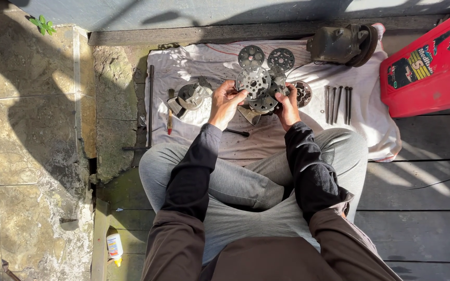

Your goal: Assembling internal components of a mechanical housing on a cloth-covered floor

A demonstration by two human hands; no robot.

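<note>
A person sits cross-legged on a wooden floor [423,208], grey trousers and dark sleeves closest to us. A small white bottle [113,246] lies down by the left knee.

Just past the knees, both hands hold one stack of round metal plates with holes [256,88] above a white cloth [376,125]. The left hand [226,101] has its grip closed on the left edge of the stack. The right hand [287,106] has its grip closed on the right side, lower down.

Near the left hand sit a grey metal part [191,96] and a thin tool with a red tip [170,112]. To the right, long bolts [337,103] lie in a row.

Farther off lie two more round plates [265,57], a dark heavy motor part [342,44] and a red plastic can [433,65].

I think the stack could slide apart if one hand lets go, because the plates look loose. A plate could then drop and knock the bolts off the cloth.
</note>
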